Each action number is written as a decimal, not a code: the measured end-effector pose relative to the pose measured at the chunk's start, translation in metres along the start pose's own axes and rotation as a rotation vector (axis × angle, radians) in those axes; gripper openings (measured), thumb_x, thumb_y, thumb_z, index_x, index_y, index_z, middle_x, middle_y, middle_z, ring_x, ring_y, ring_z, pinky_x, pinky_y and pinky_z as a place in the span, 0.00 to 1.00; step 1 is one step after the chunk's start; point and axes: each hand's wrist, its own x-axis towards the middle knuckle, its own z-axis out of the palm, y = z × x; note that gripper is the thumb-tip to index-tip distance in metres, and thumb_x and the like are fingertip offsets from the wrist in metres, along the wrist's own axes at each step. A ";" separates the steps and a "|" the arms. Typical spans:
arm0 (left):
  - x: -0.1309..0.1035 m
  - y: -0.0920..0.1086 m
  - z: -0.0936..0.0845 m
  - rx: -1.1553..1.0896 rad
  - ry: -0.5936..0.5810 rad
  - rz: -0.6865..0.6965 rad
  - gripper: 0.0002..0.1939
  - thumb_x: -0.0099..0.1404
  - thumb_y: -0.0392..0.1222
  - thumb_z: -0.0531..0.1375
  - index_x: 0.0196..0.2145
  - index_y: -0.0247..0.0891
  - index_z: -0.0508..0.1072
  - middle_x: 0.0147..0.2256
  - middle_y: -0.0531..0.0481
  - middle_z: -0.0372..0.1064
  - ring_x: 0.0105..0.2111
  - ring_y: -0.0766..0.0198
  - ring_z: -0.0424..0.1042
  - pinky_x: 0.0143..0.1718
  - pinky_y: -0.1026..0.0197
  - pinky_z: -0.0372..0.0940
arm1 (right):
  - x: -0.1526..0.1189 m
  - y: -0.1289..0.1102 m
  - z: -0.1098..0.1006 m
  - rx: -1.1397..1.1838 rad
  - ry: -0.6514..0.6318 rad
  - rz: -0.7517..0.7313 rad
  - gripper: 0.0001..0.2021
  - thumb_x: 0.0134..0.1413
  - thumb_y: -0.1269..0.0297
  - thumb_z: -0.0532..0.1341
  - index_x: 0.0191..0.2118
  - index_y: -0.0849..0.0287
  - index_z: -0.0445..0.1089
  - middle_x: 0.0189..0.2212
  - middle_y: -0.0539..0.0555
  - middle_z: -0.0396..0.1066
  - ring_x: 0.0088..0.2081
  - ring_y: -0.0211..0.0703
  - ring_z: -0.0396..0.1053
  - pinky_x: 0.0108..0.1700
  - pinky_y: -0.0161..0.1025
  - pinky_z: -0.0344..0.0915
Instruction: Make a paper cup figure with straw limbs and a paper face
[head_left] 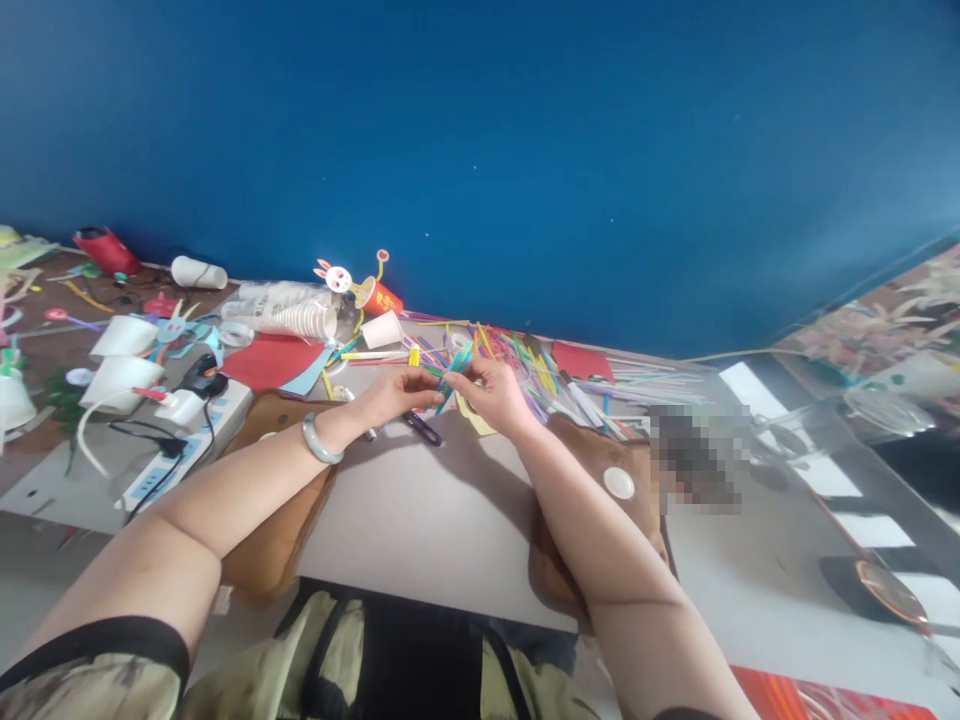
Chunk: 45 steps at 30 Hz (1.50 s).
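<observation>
Both hands meet over the middle of the table. My left hand (401,393), below a pale bangle (322,440), has its thumb and fingers pressed together at the left side of some blue-green strips (453,378). From the right, my right hand (491,392) pinches the same strips. The strips stand up slantwise between the fingertips; their exact shape is too small to tell. Beneath the hands lie a dark purple-handled tool (422,429) and a yellow paper piece (474,418). Many coloured sticks (517,365) are spread just behind.
Brown cushions (281,530) lie under the forearms. At the left are a power strip (184,450), white paper cups (124,380) and stacked cups (289,315). An orange cup with a rabbit face (384,298) stands near the blue wall (480,150). Glasses (891,592) lie at the right.
</observation>
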 end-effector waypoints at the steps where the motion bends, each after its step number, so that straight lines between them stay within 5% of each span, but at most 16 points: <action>1: 0.001 0.000 -0.001 -0.006 0.033 -0.009 0.18 0.55 0.52 0.70 0.36 0.35 0.79 0.29 0.49 0.75 0.28 0.65 0.71 0.32 0.63 0.65 | 0.001 0.000 -0.004 -0.001 0.047 0.001 0.20 0.53 0.46 0.64 0.24 0.58 0.65 0.21 0.49 0.65 0.26 0.37 0.59 0.29 0.37 0.56; 6: 0.007 0.002 -0.010 -0.056 0.310 0.051 0.16 0.57 0.51 0.68 0.36 0.35 0.77 0.31 0.48 0.76 0.29 0.64 0.74 0.34 0.61 0.68 | 0.006 0.004 -0.026 0.038 0.194 0.071 0.17 0.55 0.49 0.63 0.28 0.58 0.67 0.20 0.48 0.65 0.23 0.36 0.58 0.27 0.36 0.54; 11: 0.009 0.021 -0.024 -0.109 0.543 0.249 0.07 0.58 0.41 0.66 0.33 0.36 0.74 0.31 0.50 0.74 0.29 0.67 0.73 0.36 0.60 0.70 | 0.009 0.022 -0.026 -0.001 -0.327 0.237 0.15 0.47 0.53 0.66 0.25 0.58 0.66 0.18 0.46 0.65 0.21 0.36 0.61 0.25 0.35 0.56; 14: 0.016 0.033 -0.046 -0.094 0.642 0.361 0.05 0.59 0.39 0.63 0.33 0.36 0.73 0.31 0.50 0.73 0.28 0.68 0.72 0.34 0.61 0.69 | 0.010 0.035 -0.016 -0.128 -0.435 0.253 0.12 0.44 0.58 0.67 0.24 0.57 0.64 0.16 0.42 0.60 0.20 0.34 0.60 0.25 0.33 0.54; 19: 0.044 0.027 -0.092 0.244 0.674 0.219 0.07 0.56 0.37 0.64 0.34 0.35 0.73 0.29 0.50 0.72 0.29 0.65 0.71 0.36 0.60 0.68 | 0.011 0.044 -0.003 -0.415 -0.445 0.215 0.11 0.42 0.66 0.70 0.32 0.58 0.68 0.22 0.46 0.69 0.26 0.38 0.67 0.29 0.33 0.57; 23: 0.064 0.009 -0.110 0.683 0.601 0.029 0.14 0.50 0.35 0.67 0.37 0.35 0.74 0.35 0.46 0.74 0.35 0.58 0.72 0.41 0.57 0.65 | 0.010 0.041 0.003 -0.552 -0.468 0.233 0.17 0.43 0.63 0.72 0.41 0.58 0.72 0.30 0.50 0.75 0.33 0.43 0.72 0.32 0.35 0.60; 27: 0.077 -0.001 -0.104 1.017 0.466 -0.097 0.22 0.46 0.37 0.70 0.41 0.36 0.74 0.41 0.40 0.75 0.44 0.47 0.73 0.46 0.53 0.62 | 0.006 0.041 0.007 -0.563 -0.505 0.229 0.18 0.46 0.62 0.72 0.43 0.57 0.72 0.30 0.49 0.75 0.31 0.41 0.73 0.32 0.34 0.61; 32: 0.082 -0.005 -0.095 1.043 0.463 -0.123 0.23 0.41 0.36 0.71 0.38 0.36 0.75 0.40 0.38 0.76 0.46 0.42 0.73 0.48 0.52 0.61 | 0.004 0.047 0.013 -0.605 -0.514 0.190 0.19 0.45 0.58 0.73 0.44 0.57 0.72 0.33 0.52 0.76 0.34 0.44 0.74 0.31 0.35 0.60; 36: 0.074 0.000 -0.094 1.022 0.478 -0.077 0.26 0.48 0.41 0.70 0.46 0.38 0.74 0.46 0.36 0.76 0.47 0.43 0.74 0.48 0.53 0.63 | 0.007 0.054 0.018 -0.631 -0.504 0.139 0.20 0.45 0.56 0.73 0.43 0.57 0.72 0.39 0.55 0.78 0.41 0.48 0.75 0.34 0.35 0.59; 39: 0.063 0.010 -0.084 0.825 0.526 0.198 0.34 0.53 0.44 0.68 0.57 0.35 0.67 0.55 0.35 0.70 0.52 0.48 0.72 0.51 0.55 0.65 | 0.009 0.061 0.021 -0.633 -0.508 0.105 0.21 0.44 0.54 0.73 0.42 0.57 0.72 0.42 0.56 0.78 0.43 0.49 0.74 0.34 0.35 0.59; 45: 0.032 0.036 -0.032 0.731 0.378 0.624 0.31 0.53 0.40 0.69 0.55 0.38 0.67 0.55 0.37 0.69 0.58 0.47 0.67 0.63 0.48 0.58 | 0.008 0.063 0.020 -0.621 -0.518 0.041 0.20 0.44 0.53 0.71 0.41 0.57 0.72 0.39 0.55 0.78 0.39 0.47 0.74 0.33 0.34 0.58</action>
